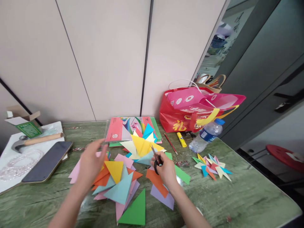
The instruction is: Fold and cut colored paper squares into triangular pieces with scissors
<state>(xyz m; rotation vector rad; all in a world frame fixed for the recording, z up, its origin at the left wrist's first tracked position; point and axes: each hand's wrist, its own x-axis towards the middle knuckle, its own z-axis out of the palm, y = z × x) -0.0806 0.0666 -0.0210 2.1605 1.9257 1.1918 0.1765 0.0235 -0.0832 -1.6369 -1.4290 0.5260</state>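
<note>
My right hand (pixel 167 168) grips a small pair of scissors (pixel 156 160) with dark handles, blades pointing up and away from me. Just beyond the tips lies a pile of folded paper in yellow (pixel 142 145), cream and blue. Over the left side of the coloured paper my left hand (pixel 91 162) hovers, slightly blurred, its fingers apart with nothing seen in them. Between my hands is a heap of cut and folded pieces, among them a light blue triangle (pixel 122 189) and a green triangle (pixel 136 209). Orange (pixel 157 182) and purple (pixel 162 197) strips lie under my right wrist.
Behind the pieces is a coloured paper pack (pixel 116 128). To the right are a pencil (pixel 171 143), a glue stick (pixel 181 139), a water bottle (pixel 207 135), a red bag (pixel 175 115) and paper stars (pixel 212 166). A phone (pixel 48 162) and a hammer (pixel 39 141) lie left.
</note>
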